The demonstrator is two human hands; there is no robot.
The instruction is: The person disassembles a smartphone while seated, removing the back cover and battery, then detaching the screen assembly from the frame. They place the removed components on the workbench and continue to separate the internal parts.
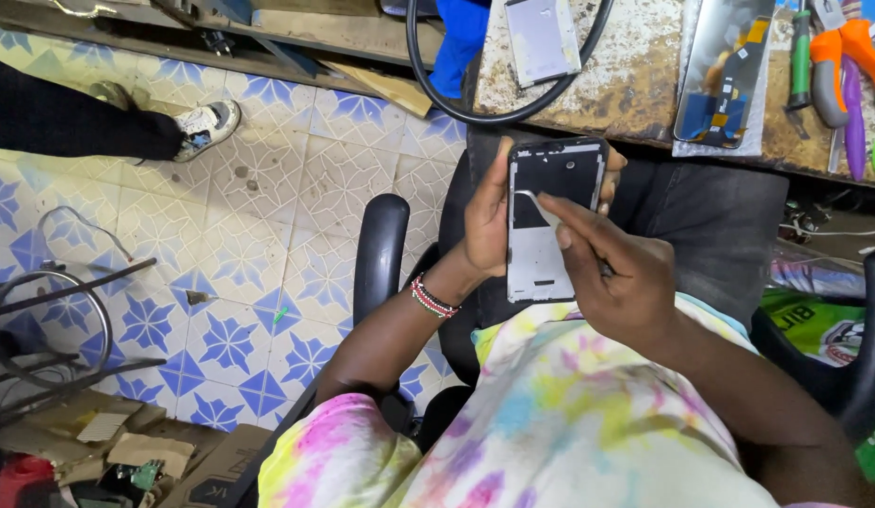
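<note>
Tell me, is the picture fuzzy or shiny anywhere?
Head view: even daylight and soft shadows; the phone frame in the left hand is sharp, and the right hand with its thin tool too; the pale plate on the bench looks a bit washed out; the floor tiles bend slightly toward the edges, a wide-lens look.

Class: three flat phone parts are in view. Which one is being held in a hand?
The phone frame in the left hand; the grey plate and screen panel lie on the bench.
</note>
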